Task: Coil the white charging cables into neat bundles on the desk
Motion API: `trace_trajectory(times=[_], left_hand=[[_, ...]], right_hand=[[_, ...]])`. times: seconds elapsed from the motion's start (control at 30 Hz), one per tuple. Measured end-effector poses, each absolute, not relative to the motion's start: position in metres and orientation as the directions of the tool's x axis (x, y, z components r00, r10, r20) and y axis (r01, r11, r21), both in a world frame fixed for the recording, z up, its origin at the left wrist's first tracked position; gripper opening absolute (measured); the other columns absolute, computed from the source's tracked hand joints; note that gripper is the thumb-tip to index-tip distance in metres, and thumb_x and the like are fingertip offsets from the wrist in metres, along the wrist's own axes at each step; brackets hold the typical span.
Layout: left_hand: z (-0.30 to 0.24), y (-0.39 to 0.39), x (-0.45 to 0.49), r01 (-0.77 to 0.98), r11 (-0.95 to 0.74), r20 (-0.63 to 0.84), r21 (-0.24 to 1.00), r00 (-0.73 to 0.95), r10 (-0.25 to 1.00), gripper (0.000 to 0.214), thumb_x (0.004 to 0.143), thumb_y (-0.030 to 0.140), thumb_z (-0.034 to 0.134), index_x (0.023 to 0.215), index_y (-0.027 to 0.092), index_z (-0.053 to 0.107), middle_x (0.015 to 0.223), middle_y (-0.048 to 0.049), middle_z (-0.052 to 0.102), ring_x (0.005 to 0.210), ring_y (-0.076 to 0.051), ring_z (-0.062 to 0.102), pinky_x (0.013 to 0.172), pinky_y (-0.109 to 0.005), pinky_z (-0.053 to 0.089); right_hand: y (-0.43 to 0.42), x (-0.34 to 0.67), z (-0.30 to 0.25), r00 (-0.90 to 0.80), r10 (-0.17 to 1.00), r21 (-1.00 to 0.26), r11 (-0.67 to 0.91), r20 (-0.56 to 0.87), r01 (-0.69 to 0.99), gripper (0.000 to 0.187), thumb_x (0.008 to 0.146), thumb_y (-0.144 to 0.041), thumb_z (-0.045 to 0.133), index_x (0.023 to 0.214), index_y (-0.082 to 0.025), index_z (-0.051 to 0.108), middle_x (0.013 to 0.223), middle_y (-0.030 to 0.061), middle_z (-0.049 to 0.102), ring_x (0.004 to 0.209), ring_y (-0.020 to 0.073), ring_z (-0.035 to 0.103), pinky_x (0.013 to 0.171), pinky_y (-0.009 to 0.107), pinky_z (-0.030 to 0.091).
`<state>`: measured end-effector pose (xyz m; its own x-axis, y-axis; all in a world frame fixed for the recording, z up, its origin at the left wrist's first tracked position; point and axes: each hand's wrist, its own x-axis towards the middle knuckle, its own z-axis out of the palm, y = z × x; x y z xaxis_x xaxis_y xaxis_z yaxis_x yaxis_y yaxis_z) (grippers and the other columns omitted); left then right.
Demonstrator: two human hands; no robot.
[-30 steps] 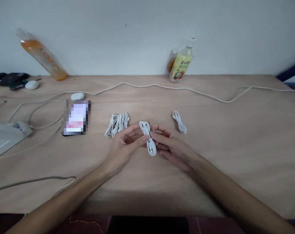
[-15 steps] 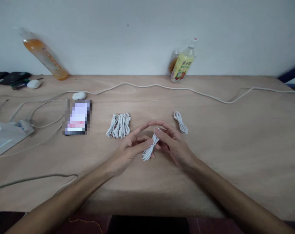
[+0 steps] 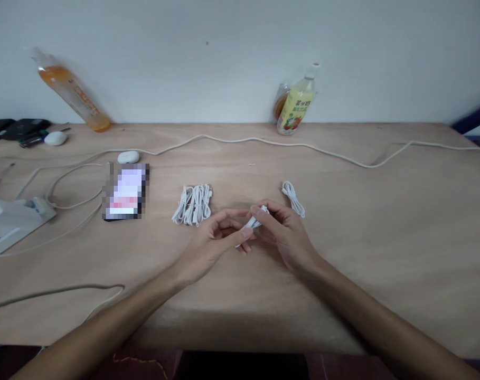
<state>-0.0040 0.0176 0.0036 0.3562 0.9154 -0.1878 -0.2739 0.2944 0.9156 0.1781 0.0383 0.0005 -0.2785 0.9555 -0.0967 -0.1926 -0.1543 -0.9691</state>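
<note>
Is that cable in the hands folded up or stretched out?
Folded up. The white cable shows as bunched strands between the left hand and right hand.

Holding a coiled white cable (image 3: 257, 218) in left hand (image 3: 208, 245) and right hand (image 3: 285, 227), right of the cable pile (image 3: 192, 205) and slightly nearer. Pinching with both thumbs, covering much of the coil; perhaps with fingertips touching, though too hidden to be sure. On the wooden table (image 3: 390, 237), crossed behind the cable pile by a long white cord (image 3: 259, 140), with a single white coil (image 3: 293, 199) well right of the cable pile, a pixelated phone (image 3: 124, 192) left of it and, farther back on that side, a white case (image 3: 128, 157). At the wall (image 3: 164, 63), with an orange bottle (image 3: 71, 95) left of the cable pile and a yellow-labelled bottle (image 3: 297, 105) right.
</note>
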Motion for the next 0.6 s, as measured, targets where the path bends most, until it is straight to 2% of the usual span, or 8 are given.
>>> trace_trajectory(times=[0.17, 0.27, 0.43, 0.6], left_hand=[[0.0068, 0.0176, -0.0022, -0.230, 0.253, -0.181, 0.940, 0.293, 0.939, 0.027, 0.088, 0.033, 0.092, 0.107, 0.018, 0.082, 0.091, -0.0042, 0.083, 0.074, -0.016, 0.074, 0.073, -0.030, 0.062], [0.0080, 0.0177, -0.0012, -0.201, 0.250, -0.194, 0.947, 0.262, 0.945, 0.020, 0.087, 0.032, 0.091, 0.098, 0.018, 0.084, 0.092, -0.0046, 0.082, 0.076, -0.016, 0.074, 0.077, -0.030, 0.062], [0.0065, 0.0188, -0.0020, -0.209, 0.295, -0.236, 0.932, 0.267, 0.934, 0.024, 0.085, 0.036, 0.093, 0.100, 0.018, 0.086, 0.091, -0.0047, 0.084, 0.076, -0.017, 0.075, 0.081, -0.032, 0.062], [0.0034, 0.0188, -0.0034, -0.248, 0.347, -0.267, 0.905, 0.303, 0.915, 0.031, 0.083, 0.041, 0.095, 0.103, 0.019, 0.088, 0.090, -0.0049, 0.086, 0.081, -0.017, 0.078, 0.084, -0.030, 0.060]], right_hand=[[0.0384, 0.1786, 0.0019, -0.245, 0.967, -0.983, -0.108, -0.069, -0.150, 0.038, 0.089, -0.057, 0.082, 0.080, -0.023, 0.067, 0.069, -0.0040, 0.054, 0.061, 0.0134, 0.049, 0.055, 0.028, 0.041], [0.0385, 0.1790, 0.0006, -0.228, 0.972, -0.984, -0.086, -0.050, -0.153, 0.035, 0.089, -0.053, 0.082, 0.081, -0.022, 0.069, 0.073, -0.0026, 0.058, 0.066, 0.0141, 0.051, 0.060, 0.028, 0.042], [0.0386, 0.1795, 0.0002, -0.221, 0.974, -0.988, -0.070, -0.038, -0.139, 0.033, 0.090, -0.052, 0.081, 0.080, -0.022, 0.070, 0.073, -0.0025, 0.059, 0.069, 0.0150, 0.053, 0.065, 0.028, 0.044], [0.0379, 0.1786, 0.0031, -0.240, 0.970, -0.975, -0.094, -0.044, -0.203, 0.033, 0.089, -0.049, 0.084, 0.077, -0.022, 0.070, 0.071, -0.0035, 0.060, 0.066, 0.0137, 0.053, 0.066, 0.028, 0.047]])
